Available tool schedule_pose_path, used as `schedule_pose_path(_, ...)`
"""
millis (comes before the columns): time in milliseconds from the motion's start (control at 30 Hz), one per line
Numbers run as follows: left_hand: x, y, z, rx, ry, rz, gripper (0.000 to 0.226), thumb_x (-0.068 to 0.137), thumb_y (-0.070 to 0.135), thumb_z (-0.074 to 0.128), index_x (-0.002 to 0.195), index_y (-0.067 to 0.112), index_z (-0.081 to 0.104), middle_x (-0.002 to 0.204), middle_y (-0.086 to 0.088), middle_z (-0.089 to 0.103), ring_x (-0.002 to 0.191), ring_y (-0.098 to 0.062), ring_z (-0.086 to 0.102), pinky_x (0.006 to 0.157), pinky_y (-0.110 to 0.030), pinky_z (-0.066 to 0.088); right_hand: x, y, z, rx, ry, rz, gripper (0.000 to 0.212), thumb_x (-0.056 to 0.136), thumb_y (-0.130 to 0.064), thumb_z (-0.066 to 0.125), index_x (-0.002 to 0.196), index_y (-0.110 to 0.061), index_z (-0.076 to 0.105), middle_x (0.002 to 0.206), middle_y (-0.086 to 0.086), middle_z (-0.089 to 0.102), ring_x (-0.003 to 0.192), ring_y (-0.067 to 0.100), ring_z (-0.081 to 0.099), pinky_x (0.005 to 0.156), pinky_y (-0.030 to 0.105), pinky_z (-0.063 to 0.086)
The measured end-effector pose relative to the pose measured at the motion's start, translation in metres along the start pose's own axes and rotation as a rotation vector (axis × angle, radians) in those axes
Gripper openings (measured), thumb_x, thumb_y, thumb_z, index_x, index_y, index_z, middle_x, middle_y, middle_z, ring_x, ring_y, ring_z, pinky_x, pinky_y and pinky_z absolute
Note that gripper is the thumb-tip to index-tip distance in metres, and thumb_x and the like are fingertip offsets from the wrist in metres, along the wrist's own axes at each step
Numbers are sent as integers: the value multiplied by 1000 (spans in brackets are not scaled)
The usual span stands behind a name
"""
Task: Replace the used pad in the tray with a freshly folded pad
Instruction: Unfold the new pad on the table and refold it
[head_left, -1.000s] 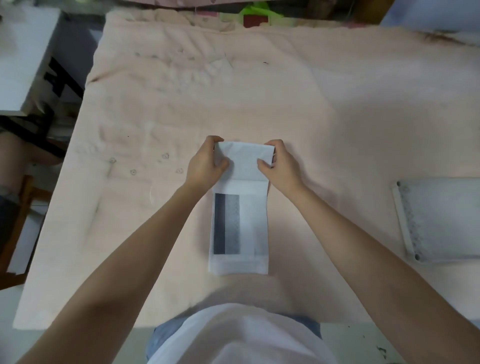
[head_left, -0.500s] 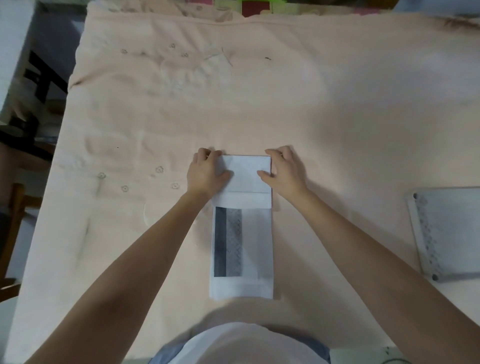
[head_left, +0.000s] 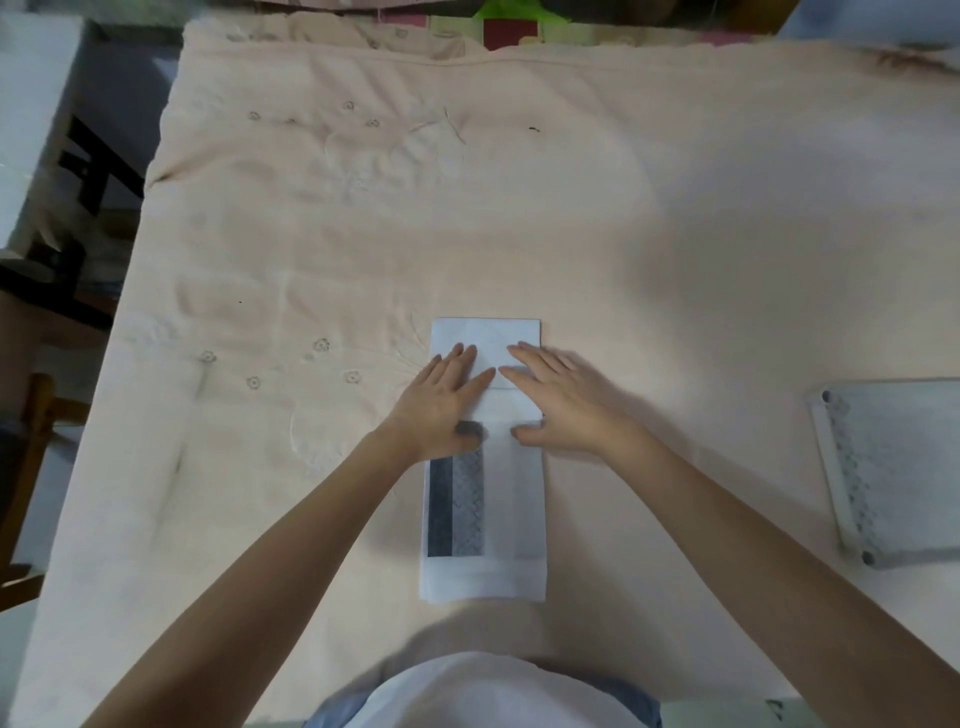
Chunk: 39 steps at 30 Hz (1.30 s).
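A white pad (head_left: 485, 519) with a grey patterned strip lies lengthwise on the peach cloth in front of me. Its far end is folded back over itself into a flap. My left hand (head_left: 441, 400) lies flat on the left part of that flap, fingers straight. My right hand (head_left: 556, 400) presses flat on the right part, thumb spread toward me. The grey tray (head_left: 893, 473) sits at the right edge of the table, apart from both hands, partly cut off by the frame.
The peach embroidered cloth (head_left: 467, 208) covers the whole table. A dark chair frame (head_left: 78, 208) and a wooden piece stand off the left edge. Colourful items lie beyond the far edge.
Both hands let go of the flap's far corners, slid toward me and now lie flat on the folded flap. The flap lies flatter on the pad.
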<state>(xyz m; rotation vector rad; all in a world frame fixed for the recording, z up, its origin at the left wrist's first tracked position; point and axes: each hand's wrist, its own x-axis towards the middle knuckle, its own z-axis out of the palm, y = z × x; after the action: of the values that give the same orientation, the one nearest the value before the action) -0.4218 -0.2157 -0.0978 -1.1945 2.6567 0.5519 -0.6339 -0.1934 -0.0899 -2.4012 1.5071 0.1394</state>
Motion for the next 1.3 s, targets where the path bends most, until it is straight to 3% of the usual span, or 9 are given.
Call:
schedule_pose_path(167, -3, -2, -10, 40, 113, 45, 59, 91, 31, 57, 142, 8, 40, 149, -23, 30, 139, -36, 28, 111, -44, 28, 2, -3, -8, -65, 64, -34, 59, 85, -37, 53, 137, -11, 44, 152, 12, 30, 142, 24, 24, 113, 33, 16)
schedule_pose_path(367, -6, 3, -16, 125, 271, 118, 41, 69, 14, 80, 106, 0, 68, 112, -26, 64, 102, -41, 64, 78, -45, 56, -4, -7, -3, -43, 78, -40, 57, 85, -30, 53, 137, -9, 45, 153, 15, 29, 143, 26, 22, 115, 35, 17)
schedule_pose_path(633, 16, -9, -63, -135, 421, -41, 21, 91, 15, 54, 102, 1, 65, 92, -16, 64, 80, -35, 61, 64, -37, 44, 17, -1, -17, 476, 502, 190, 30, 71, -15, 75, 101, -9, 71, 104, 7, 71, 96, 27, 67, 88, 30, 47)
schedule_pose_path(767, 48, -19, -92, -162, 622, -160, 27, 92, 14, 51, 115, 3, 62, 107, -18, 63, 96, -37, 58, 82, -42, 42, 56, 15, -40, 729, 500, 485, 23, 80, -26, 66, 91, -6, 67, 81, 10, 70, 75, 29, 65, 71, 43, 53)
schedule_pose_path(900, 73, -11, -85, -59, 716, -276, 47, 98, 18, 41, 142, 4, 37, 149, -14, 36, 140, -31, 30, 116, -43, 21, 89, 26, -48, 763, 507, 564, 24, 82, -28, 66, 93, -6, 64, 84, 5, 68, 77, 25, 63, 71, 43, 51)
schedule_pose_path(967, 79, -9, -66, -13, 615, -273, 53, 101, 26, 34, 148, 5, 22, 156, -12, 19, 145, -28, 14, 119, -41, 4, 99, 30, -44, 599, 500, 614, 27, 81, -30, 67, 89, -5, 60, 85, 5, 62, 85, 27, 58, 73, 37, 46)
schedule_pose_path(1033, 84, -10, -43, -30, 486, -282, 57, 102, 35, 27, 149, 5, 12, 158, -11, 8, 146, -26, 4, 118, -37, -6, 104, 32, -37, 392, 458, 630, 38, 82, -31, 65, 109, -5, 58, 108, 9, 61, 107, 27, 51, 89, 32, 38)
schedule_pose_path(1133, 88, -12, -16, -39, 384, -303, 60, 102, 39, 25, 149, 5, 11, 158, -11, 6, 146, -24, 2, 119, -36, -5, 101, 28, -26, 163, 368, 561, 61, 92, -32, 51, 144, -6, 32, 150, 11, 33, 140, 24, 27, 112, 33, 22)
schedule_pose_path(1300, 90, -20, 4, -41, 321, -321, 61, 101, 40, 25, 149, 5, 12, 158, -11, 8, 146, -23, 3, 120, -37, -2, 93, 19, 2, -119, 168, 400, 57, 102, -37, 13, 150, -10, 4, 160, 5, 0, 147, 19, -5, 120, 39, 2)
